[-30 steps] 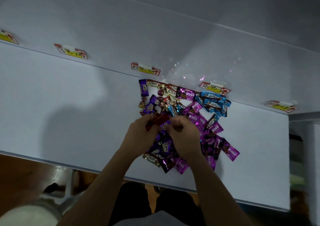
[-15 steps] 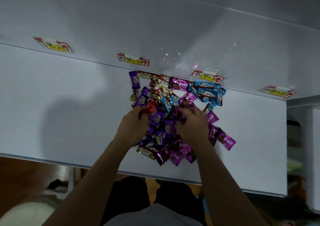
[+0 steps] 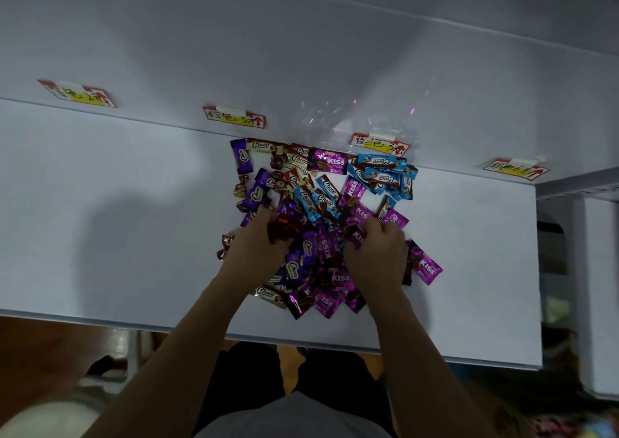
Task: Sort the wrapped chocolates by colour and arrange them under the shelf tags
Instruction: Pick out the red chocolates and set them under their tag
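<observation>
Left hand (image 3: 254,253): we grip red chocolates (image 3: 284,229).
Right hand (image 3: 378,258): moved right, pinching a pink chocolate (image 3: 357,237).
Sorting: barely begun.

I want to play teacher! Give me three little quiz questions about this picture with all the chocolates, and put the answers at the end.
1. True or false: the blue chocolates lie just below the third shelf tag from the left.
2. Which hand grips the red chocolates? A: the left hand. B: the right hand. C: neither.
3. Fill in the gap: ___ shelf tags are in view along the back of the white shelf.

Key: 1 true. 2 A. 3 four.
</observation>
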A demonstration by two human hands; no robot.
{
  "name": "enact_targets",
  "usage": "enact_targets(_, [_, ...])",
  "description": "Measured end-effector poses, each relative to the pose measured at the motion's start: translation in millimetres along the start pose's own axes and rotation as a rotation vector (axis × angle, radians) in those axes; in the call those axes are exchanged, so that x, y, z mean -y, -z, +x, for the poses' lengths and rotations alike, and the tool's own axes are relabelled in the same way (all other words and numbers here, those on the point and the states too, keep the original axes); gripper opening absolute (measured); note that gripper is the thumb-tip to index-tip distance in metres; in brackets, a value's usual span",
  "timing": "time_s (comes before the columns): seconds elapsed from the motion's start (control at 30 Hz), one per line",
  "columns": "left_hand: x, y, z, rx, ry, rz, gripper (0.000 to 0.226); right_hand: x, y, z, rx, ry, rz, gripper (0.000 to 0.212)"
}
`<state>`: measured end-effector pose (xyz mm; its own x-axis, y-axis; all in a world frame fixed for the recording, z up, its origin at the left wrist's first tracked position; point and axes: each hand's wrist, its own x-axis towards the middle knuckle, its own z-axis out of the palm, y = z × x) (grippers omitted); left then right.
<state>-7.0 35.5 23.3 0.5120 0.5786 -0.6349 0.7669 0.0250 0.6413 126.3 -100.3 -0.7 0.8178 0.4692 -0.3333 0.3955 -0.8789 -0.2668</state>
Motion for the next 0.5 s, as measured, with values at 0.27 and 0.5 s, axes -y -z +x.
enact_targets(0.27, [1, 3, -2, -0.111, -0.048, 0.024, 0.017, 44, 4, 9, 0.132, 0.312, 0.307, 0.038])
enact_targets(0.5, [-5, 9, 0, -0.155, -0.037, -0.016, 0.018, 41, -6, 34, 0.268, 0.362, -0.107, 0.071])
